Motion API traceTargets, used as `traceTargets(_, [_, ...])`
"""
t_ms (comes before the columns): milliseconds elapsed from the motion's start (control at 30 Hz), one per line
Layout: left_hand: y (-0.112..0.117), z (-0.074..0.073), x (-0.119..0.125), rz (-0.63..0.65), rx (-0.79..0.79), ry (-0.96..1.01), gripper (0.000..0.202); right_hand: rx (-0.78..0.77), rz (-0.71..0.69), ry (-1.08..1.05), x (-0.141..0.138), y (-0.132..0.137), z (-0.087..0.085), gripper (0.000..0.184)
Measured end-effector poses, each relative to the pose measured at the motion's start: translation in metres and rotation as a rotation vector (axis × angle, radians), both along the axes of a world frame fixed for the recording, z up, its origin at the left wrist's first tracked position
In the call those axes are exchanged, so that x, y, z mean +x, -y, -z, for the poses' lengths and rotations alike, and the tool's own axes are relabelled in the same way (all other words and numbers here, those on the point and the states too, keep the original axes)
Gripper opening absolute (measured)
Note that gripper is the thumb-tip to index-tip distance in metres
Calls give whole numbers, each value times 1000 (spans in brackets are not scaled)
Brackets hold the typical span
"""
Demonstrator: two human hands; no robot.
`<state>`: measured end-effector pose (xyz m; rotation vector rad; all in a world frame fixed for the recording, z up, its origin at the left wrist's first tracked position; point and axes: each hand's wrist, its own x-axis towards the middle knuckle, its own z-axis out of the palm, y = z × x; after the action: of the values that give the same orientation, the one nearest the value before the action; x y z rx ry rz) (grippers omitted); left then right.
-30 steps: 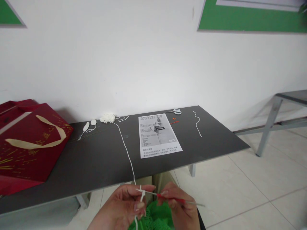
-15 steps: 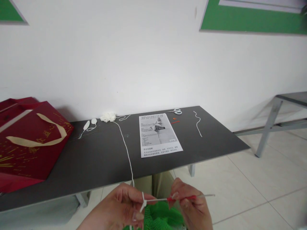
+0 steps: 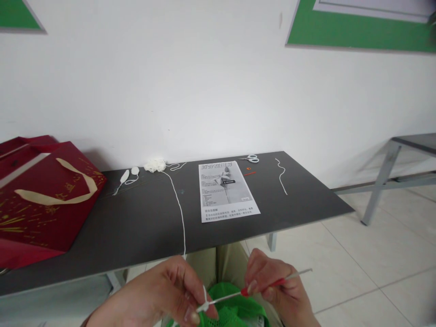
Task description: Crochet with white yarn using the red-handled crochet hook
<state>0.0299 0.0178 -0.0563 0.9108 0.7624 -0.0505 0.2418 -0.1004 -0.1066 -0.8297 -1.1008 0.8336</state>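
Observation:
My right hand [image 3: 277, 284] is closed on a crochet hook [image 3: 244, 292] by its red grip, with a bare metal end sticking out past the fingers. The other metal end reaches left into a small white piece of yarn work [image 3: 203, 306]. That piece is pinched between the thumb and fingers of my left hand [image 3: 170, 290]. A white yarn strand [image 3: 181, 215] runs from the yarn ball [image 3: 155, 165] at the table's back edge down to my left hand. Under both hands lies green mesh fabric [image 3: 225, 313] on the lap.
On the dark table [image 3: 143, 227] lie a printed sheet [image 3: 226, 195], scissors [image 3: 252, 158], small red-orange pieces [image 3: 250, 173], a loose yarn piece [image 3: 281, 175] and white crocheted pieces [image 3: 124, 176]. A dark red gift bag [image 3: 44, 213] stands at the left. Another table [image 3: 415, 143] is at the right.
The hook has tilted, its left end now lower. My right hand has moved slightly right, and my left hand has turned with the yarn piece slightly lower. The view has shifted a little.

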Motion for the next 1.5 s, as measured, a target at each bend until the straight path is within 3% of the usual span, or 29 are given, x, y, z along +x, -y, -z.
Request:
traceTargets(333, [-7, 0, -1, 165, 41, -18, 17, -48, -104, 47, 7, -5, -7, 17])
traceTargets(933, [-9, -1, 5, 182, -13, -22, 14, -46, -165, 44, 10, -13, -17, 15])
traceTargets(1067, [-10, 0, 2, 220, 22, 22, 15, -72, -181, -110, 7, -12, -8, 13])
traceTargets(1133, [-10, -3, 0, 239, 123, 59, 14, -125, -199, -280, 2, -13, 1, 14])
traceTargets(1233, [-5, -11, -2, 250, 486, 80, 10, -221, -198, -466, -10, -14, 15, 15])
traceTargets(1300, [1, -15, -1, 172, 701, 70, 15, -320, -173, -620, -21, -14, 23, 16])
traceTargets(1400, [10, -13, 4, -14, 826, 63, 15, -460, -115, -816, -37, -13, 30, 20])
traceTargets(1500, [16, -5, 11, -33, 825, 46, 18, -502, -63, -869, -47, -13, 31, 25])
